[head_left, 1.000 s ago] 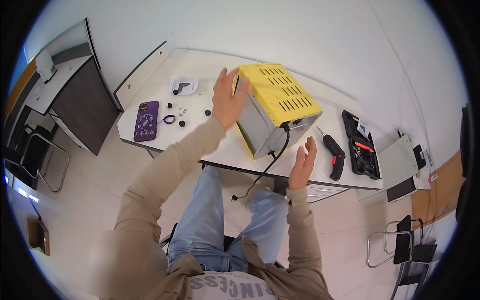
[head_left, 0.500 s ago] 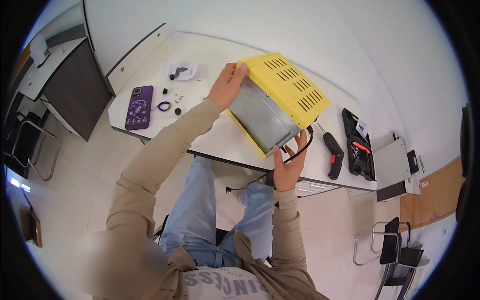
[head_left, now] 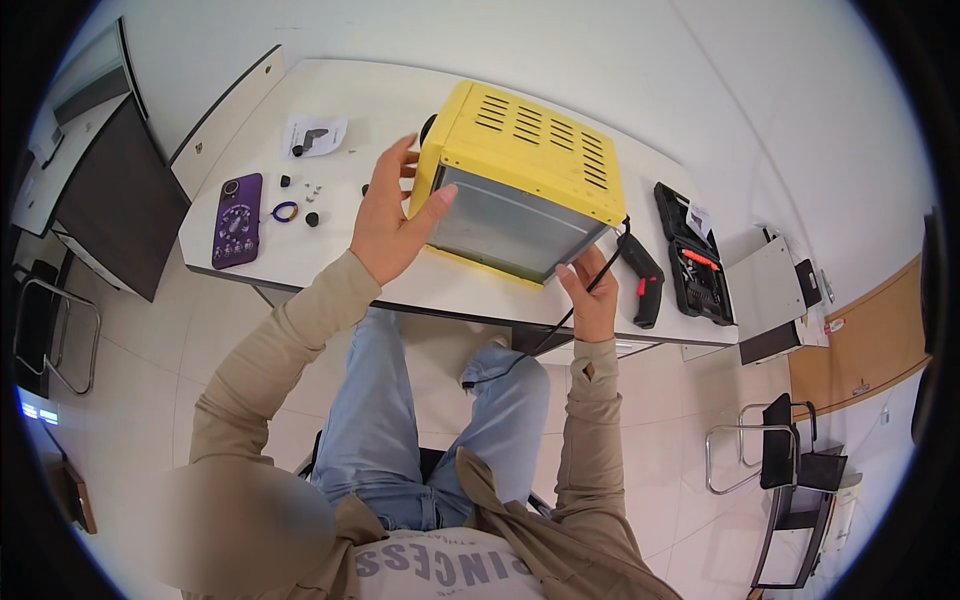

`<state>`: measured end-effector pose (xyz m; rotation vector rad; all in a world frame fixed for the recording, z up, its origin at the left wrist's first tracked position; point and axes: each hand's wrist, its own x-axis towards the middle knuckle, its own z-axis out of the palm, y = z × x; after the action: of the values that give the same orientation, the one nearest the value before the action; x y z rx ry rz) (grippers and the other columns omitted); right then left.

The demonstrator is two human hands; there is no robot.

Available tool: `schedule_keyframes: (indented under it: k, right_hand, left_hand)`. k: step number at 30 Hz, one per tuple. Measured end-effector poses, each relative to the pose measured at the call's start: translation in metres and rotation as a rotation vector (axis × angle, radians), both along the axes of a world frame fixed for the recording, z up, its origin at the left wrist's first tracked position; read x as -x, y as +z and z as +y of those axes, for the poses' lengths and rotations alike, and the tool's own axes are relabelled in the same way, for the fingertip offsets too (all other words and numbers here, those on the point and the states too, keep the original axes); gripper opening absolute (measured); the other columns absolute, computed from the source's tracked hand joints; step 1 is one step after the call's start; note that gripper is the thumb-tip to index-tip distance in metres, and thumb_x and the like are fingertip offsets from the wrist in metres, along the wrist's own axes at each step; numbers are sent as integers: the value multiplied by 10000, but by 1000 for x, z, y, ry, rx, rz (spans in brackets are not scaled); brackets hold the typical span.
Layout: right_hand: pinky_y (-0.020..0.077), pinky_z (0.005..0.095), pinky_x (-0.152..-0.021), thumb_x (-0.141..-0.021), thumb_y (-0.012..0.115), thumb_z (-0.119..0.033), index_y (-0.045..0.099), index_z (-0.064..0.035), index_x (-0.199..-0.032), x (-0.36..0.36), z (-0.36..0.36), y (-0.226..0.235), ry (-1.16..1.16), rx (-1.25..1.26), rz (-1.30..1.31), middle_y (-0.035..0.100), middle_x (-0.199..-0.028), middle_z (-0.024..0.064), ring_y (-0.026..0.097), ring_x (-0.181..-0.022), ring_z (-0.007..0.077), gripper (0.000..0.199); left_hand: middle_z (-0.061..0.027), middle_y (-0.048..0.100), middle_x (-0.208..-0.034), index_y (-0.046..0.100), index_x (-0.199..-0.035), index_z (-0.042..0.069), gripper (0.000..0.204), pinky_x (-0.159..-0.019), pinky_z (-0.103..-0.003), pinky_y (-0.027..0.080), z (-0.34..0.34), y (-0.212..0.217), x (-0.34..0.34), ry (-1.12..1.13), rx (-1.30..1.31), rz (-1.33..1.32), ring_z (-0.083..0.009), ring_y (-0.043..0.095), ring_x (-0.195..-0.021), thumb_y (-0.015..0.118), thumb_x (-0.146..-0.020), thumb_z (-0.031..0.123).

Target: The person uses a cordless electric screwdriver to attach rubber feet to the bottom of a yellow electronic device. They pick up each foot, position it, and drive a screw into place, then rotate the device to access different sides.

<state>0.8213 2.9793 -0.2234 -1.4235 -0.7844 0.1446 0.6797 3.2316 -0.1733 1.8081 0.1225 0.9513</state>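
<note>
A yellow toaster oven [head_left: 535,165] with slotted vents stands on the white table, its grey panel [head_left: 510,218] facing me. My left hand [head_left: 388,215] straddles its left edge, thumb over the near side and fingers spread along the end, where a black knob [head_left: 428,128] partly shows. At the lower right corner, my right hand [head_left: 592,292] grips the oven with thumb and fingers; some fingertips are hidden. The oven's black power cord [head_left: 606,272] runs past the right hand and hangs below the table edge by my knee.
Right of the oven lie a black electric screwdriver [head_left: 643,280] with red buttons and an open black tool case [head_left: 695,265]. Leftward are a purple phone [head_left: 237,220], a blue ring-shaped strap [head_left: 286,212], black knobs [head_left: 312,219], small screws [head_left: 313,190] and a printed sheet [head_left: 322,137].
The oven has turned, its right end swinging away from me and its tilt lessening. My left hand has slid from the upper corner down to the left edge; the right stays at the lower corner.
</note>
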Motion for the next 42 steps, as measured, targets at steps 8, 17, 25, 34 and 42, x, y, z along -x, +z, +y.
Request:
schedule_keyframes:
  k: [8, 17, 25, 34, 42]
  right_hand:
    - [516, 344, -915, -834, 649, 28, 361, 59, -1416, 13, 2, -1, 18, -81, 57, 460, -1393, 172, 497, -1232, 283, 650]
    - [378, 346, -1031, -899, 613, -173, 388, -13, -1435, 18, -10, 2, -124, -7, 3, 492, -1398, 136, 477, -1277, 265, 604]
    - [248, 375, -1142, -725, 774, -94, 204, 8, -1481, 19, 15, 15, -13, 105, -184, 275, -1524, 164, 296, -1401, 288, 952]
    - [341, 411, -1105, -731, 697, 46, 238, -49, -1494, 26, 11, 7, -97, 36, -441, 197, -1558, 189, 273, -1415, 361, 896]
    - [416, 452, -1047, -648, 677, 102, 308, -205, -1487, 22, 11, -13, -275, 36, -841, 222, -1548, 200, 283, -1389, 452, 966]
  left_hand:
    - [-201, 304, -1436, 184, -1468, 9, 858, -1087, -421, 312, -16, 1, -9, 151, -293, -104, -310, 338, -1327, 721, -833, 217]
    - [-104, 484, -1281, 346, -1364, 38, 751, -1014, -444, 364, -8, 28, -26, -124, 466, -19, -216, 459, -1169, 724, -829, 406]
    - [-39, 485, -1335, 465, -1375, 172, 590, -984, -655, 321, 15, 58, -30, -313, 751, 361, -266, 372, -1310, 599, -891, 481]
    - [-69, 470, -1403, 393, -1423, 138, 552, -993, -647, 325, 23, 29, -15, -383, 711, 229, -250, 416, -1311, 513, -950, 396]
    - [-97, 451, -1424, 317, -1451, 56, 528, -1075, -400, 358, 30, -2, -8, -754, 745, -82, -221, 430, -1317, 477, -959, 160]
